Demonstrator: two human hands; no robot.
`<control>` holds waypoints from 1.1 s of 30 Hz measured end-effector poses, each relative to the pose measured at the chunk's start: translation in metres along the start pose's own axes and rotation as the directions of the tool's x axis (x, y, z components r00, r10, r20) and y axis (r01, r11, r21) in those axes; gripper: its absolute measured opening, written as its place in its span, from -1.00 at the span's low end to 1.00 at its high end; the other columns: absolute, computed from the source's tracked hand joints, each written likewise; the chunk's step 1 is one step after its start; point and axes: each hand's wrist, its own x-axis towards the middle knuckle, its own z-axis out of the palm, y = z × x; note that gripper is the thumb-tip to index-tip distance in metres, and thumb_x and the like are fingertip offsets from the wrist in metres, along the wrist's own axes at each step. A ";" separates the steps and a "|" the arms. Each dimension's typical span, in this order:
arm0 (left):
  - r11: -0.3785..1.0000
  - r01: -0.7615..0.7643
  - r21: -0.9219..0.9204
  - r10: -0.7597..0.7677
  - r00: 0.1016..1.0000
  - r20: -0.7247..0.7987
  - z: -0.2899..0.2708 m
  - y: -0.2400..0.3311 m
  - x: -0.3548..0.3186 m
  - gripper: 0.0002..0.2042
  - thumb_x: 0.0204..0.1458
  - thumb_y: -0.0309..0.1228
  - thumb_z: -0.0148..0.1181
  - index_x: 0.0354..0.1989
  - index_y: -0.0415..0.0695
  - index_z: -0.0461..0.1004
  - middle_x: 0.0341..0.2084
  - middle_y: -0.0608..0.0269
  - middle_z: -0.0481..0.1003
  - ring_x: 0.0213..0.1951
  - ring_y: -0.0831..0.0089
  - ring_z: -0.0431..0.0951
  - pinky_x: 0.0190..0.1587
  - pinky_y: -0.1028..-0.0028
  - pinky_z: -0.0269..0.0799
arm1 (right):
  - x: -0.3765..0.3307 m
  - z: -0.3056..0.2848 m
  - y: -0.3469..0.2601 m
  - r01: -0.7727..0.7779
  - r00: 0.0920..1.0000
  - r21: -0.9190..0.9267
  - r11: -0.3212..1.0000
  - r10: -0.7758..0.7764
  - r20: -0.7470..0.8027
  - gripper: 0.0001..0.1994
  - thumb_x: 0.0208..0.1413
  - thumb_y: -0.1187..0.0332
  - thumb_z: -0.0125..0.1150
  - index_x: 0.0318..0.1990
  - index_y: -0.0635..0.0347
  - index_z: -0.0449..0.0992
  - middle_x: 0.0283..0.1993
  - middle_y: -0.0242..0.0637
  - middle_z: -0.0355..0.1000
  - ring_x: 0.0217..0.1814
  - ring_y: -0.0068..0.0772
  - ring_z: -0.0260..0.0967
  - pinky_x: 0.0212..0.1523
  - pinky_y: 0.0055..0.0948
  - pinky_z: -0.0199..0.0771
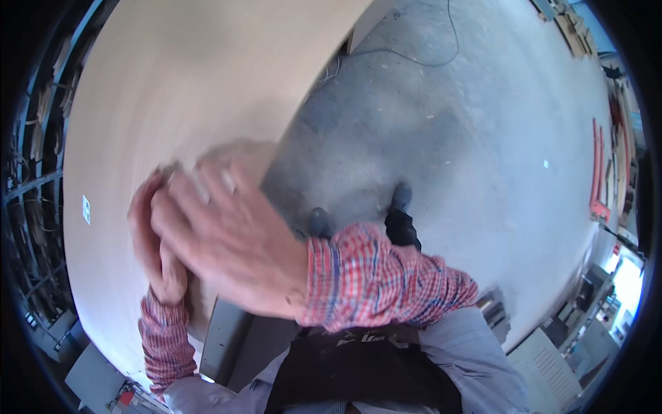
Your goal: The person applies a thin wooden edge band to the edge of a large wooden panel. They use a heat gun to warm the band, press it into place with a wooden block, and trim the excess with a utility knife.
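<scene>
My right hand (231, 238) lies across my left hand (146, 231), close to the near edge of a large pale wooden board (186, 76). Both are smeared by motion. The right hand's fingers are slightly bent with gaps between them, and I see nothing held in it. Only the outer side and wrist of the left hand show; its fingers are mostly covered by the right. Whether anything small is between the palms is hidden. A shadow falls on the board just beyond the fingers.
A small white label (86, 210) sits on the board's left side. Grey concrete floor (427, 124) stretches to the right, with a dark cable (414, 61) on it. Racks (41, 152) stand at far left. A red tool or frame (598, 200) and wood pieces (576, 34) line the right.
</scene>
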 end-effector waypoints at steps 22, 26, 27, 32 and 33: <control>0.467 0.838 0.283 -0.771 0.543 -0.333 0.533 -0.550 0.211 -0.06 0.05 0.05 0.34 0.49 -0.21 0.03 0.30 -0.10 0.36 0.22 -0.21 0.43 0.14 -0.27 0.38 | -0.404 0.069 0.421 -0.898 0.398 0.337 0.282 0.848 0.350 -0.55 0.00 0.52 0.32 0.09 0.32 0.42 -0.18 -0.02 0.48 -0.15 0.12 0.48 -0.10 -0.13 0.48; 0.272 0.952 0.145 -0.958 0.282 -0.055 0.628 -0.534 0.229 -0.08 0.04 0.02 0.36 0.44 -0.26 0.06 0.24 -0.16 0.38 0.17 -0.24 0.46 0.04 -0.33 0.43 | -0.381 0.043 0.422 -0.895 0.439 0.253 0.366 0.822 0.363 -0.58 0.02 0.54 0.28 0.08 0.39 0.43 -0.08 0.02 0.50 -0.03 0.09 0.50 0.05 -0.20 0.48; 0.223 0.965 0.140 -0.974 0.226 -0.007 0.637 -0.525 0.219 -0.08 0.03 0.01 0.37 0.43 -0.28 0.06 0.23 -0.18 0.38 0.15 -0.24 0.47 0.01 -0.35 0.44 | -0.381 0.038 0.416 -0.914 0.400 0.234 0.332 0.835 0.377 -0.56 0.08 0.57 0.27 0.15 0.40 0.42 0.00 0.08 0.50 0.05 0.14 0.49 0.09 -0.15 0.47; 0.405 0.910 -0.088 -0.902 0.413 0.124 0.621 -0.462 0.180 -0.22 0.06 -0.18 0.32 0.41 -0.19 0.11 0.18 -0.18 0.40 0.07 -0.12 0.54 -0.12 -0.17 0.62 | -0.390 0.038 0.420 -0.913 0.406 0.218 0.346 0.830 0.382 -0.60 0.01 0.50 0.32 0.03 0.36 0.43 -0.17 -0.01 0.49 -0.10 0.09 0.49 -0.04 -0.19 0.48; 0.402 0.909 -0.110 -0.903 0.413 0.120 0.598 -0.446 0.164 -0.21 0.06 -0.23 0.29 0.42 -0.23 0.04 0.21 -0.18 0.33 0.12 -0.14 0.50 -0.13 -0.16 0.64 | -0.386 0.040 0.420 -0.893 0.446 0.257 0.369 0.794 0.413 -0.56 0.00 0.50 0.35 0.06 0.36 0.42 -0.15 0.02 0.48 -0.09 0.13 0.46 -0.07 -0.14 0.47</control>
